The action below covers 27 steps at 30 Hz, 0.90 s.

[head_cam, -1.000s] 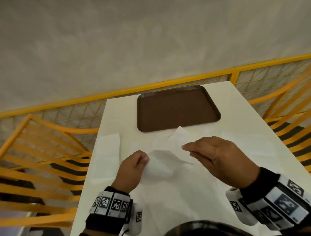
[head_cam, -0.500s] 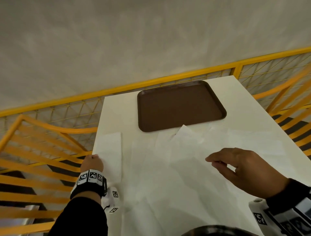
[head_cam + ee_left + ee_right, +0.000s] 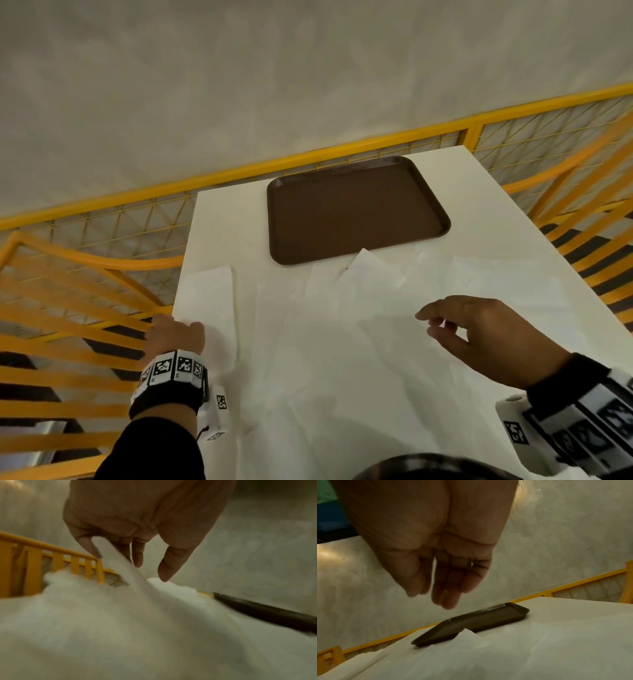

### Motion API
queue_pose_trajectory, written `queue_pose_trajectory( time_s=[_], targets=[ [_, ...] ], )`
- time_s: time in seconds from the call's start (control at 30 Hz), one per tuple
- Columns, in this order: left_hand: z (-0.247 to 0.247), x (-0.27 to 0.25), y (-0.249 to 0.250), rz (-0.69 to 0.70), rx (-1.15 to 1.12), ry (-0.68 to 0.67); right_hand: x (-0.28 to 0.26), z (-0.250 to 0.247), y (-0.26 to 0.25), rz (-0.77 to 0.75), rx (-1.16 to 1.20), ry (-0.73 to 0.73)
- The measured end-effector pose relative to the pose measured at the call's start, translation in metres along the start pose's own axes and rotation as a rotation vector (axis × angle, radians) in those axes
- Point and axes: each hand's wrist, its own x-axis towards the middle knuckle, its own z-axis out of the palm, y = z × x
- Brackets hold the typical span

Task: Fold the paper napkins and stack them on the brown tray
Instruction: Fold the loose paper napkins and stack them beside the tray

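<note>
Left hand (image 3: 174,334) seemingly pinches napkin (image 3: 209,301) at table edge (image 3: 180,274)

tray (image 3: 356,209) behind napkins (image 3: 342,342) — folded napkin (image 3: 205,294) left

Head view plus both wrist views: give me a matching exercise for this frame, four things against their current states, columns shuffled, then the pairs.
Things:
1. brown tray
2. left hand
3. right hand
4. folded napkin

States:
A. lying at the table's left edge
B. hovering over the spread napkins, fingers relaxed, holding nothing
C. at the table's far end, nothing stacked on it
D. fingers pinching a white napkin edge

Pairs: 1-C, 2-D, 3-B, 4-A
</note>
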Motion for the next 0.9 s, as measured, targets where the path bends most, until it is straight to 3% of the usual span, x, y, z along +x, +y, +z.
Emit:
queue_pose_trajectory(
  time_s=[0.13,0.23,0.3,0.43,0.53,0.63,0.7,0.9],
  targets=[
    [-0.008,-0.041,0.02,0.13,0.138,0.006,0.013,0.014,0.036,0.373,-0.174,-0.284],
    [0.003,-0.086,0.037,0.299,0.119,-0.033,0.02,0.03,0.06,0.646,-0.243,-0.35],
    [0.016,-0.116,0.04,0.432,0.088,-0.156,0.021,0.039,0.07,0.753,-0.22,-0.347],
    [0.039,-0.164,0.035,0.735,0.162,-0.516,0.016,0.047,0.082,0.757,-0.076,-0.31],
    [0.054,-0.188,0.03,0.906,0.353,-0.643,0.011,0.048,0.085,0.686,-0.026,-0.313],
    [0.062,-0.198,0.025,0.94,0.518,-0.651,0.006,0.047,0.084,0.71,-0.142,-0.286],
    [0.064,-0.201,0.023,0.947,0.555,-0.624,0.003,0.043,0.089,0.804,-0.201,-0.226],
    [0.064,-0.205,0.019,0.931,0.59,-0.594,-0.009,0.026,0.131,1.048,-0.1,-0.113]
  ],
)
